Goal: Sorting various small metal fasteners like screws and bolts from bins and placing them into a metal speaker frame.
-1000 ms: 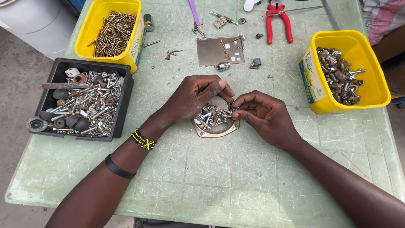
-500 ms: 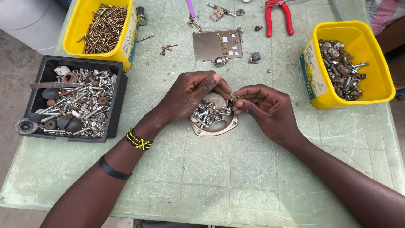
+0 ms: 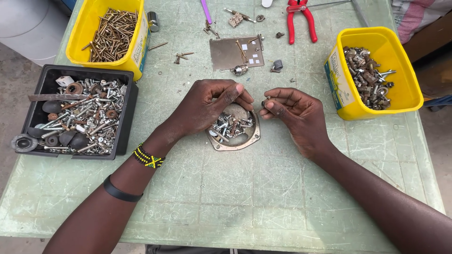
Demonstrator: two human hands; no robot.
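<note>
Pale green desk (image 3: 226, 188) outdoors, concrete floor at left edge. Centre of frame: small round metal dish (image 3: 234, 134) heaped with mixed screws and nuts. Left hand (image 3: 207, 108) arches over the dish's upper-left rim, palm down, fingers curled with thumb and forefinger tips closed together above the pile; whether they hold a piece, cannot tell. Right hand (image 3: 296, 113) sits just right of the dish, palm turned inward, fingers pinching a small dark screw (image 3: 266, 100) between thumb and forefinger, other fingers loosely folded. Both forearms enter from the bottom corners; beaded band and black band on left wrist. Step in hand looks like sorting: one piece picked out, apart from the heap. Next move likely calls for carrying it to a matching bin. Yellow tub of brass screws (image 3: 110, 35) upper left, black tray of mixed hardware (image 3: 75, 115) at left, yellow tub of bolts (image 3: 376, 70) at right; red pliers (image 3: 301, 19) and metal plate (image 3: 235, 52) at top.
</note>
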